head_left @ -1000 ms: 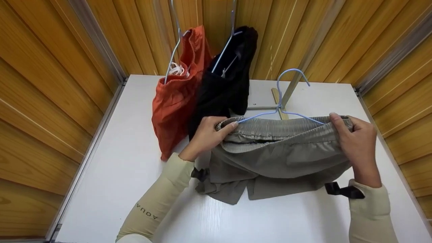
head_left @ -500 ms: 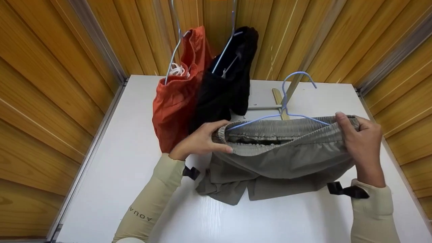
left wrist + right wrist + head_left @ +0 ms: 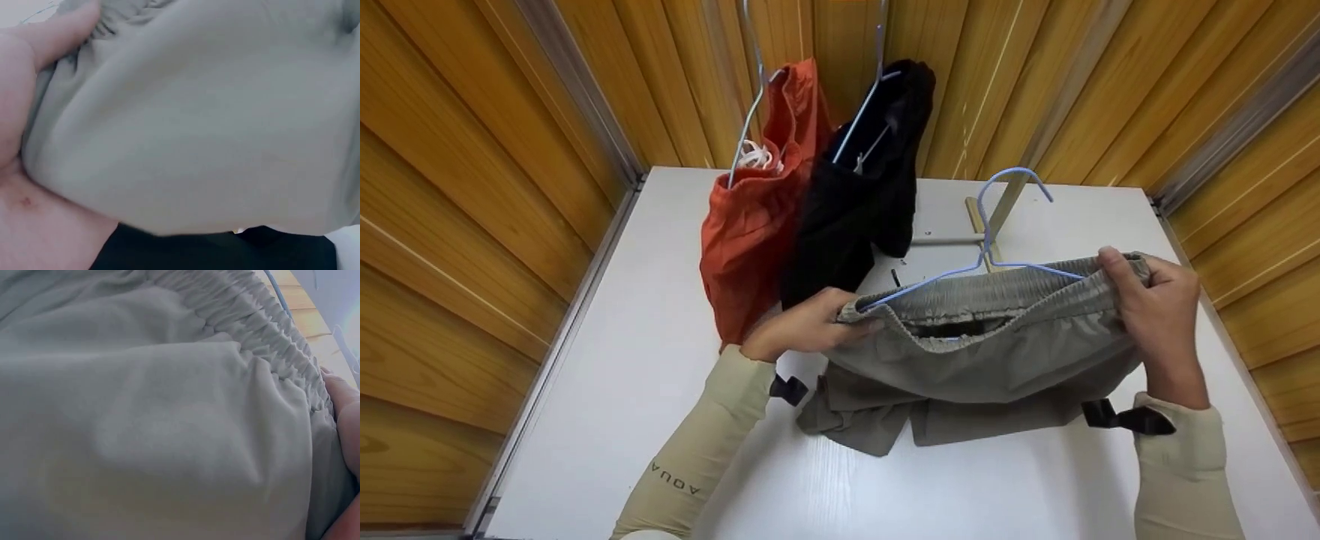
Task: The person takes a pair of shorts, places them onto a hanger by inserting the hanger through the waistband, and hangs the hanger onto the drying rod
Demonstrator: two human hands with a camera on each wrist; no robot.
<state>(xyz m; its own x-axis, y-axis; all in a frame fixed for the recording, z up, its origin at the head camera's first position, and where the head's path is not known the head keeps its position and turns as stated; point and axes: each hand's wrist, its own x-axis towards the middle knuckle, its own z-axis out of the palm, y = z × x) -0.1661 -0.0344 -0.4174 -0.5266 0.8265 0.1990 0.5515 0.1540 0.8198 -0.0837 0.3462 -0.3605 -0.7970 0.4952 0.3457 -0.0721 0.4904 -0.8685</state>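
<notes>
Grey-green shorts (image 3: 1020, 352) with an elastic waistband hang between the two hands above the white table. A blue wire hanger (image 3: 941, 276) sits inside the waistband, its hook upright at the back. The left hand (image 3: 814, 322) pinches the waistband's left end, thumb over the front edge. At the other end, the right hand (image 3: 1162, 322) grips the waistband with its thumb on top. In the left wrist view the shorts' cloth (image 3: 197, 124) fills most of the picture beside the palm. The right wrist view shows the gathered waistband (image 3: 253, 320) and part of the hand.
Red shorts (image 3: 750, 247) and black shorts (image 3: 847, 217) hang on wire hangers at the back left. Behind the held hanger stands a rack post (image 3: 1009, 202) with a base on the white table (image 3: 607, 360). Wood-patterned panels (image 3: 450, 187) enclose the sides and back.
The left hand loosened and opened around the waistband's left end, then pinched it again slightly lower. The waistband's left side has dropped, and the hanger tilts down to the left.
</notes>
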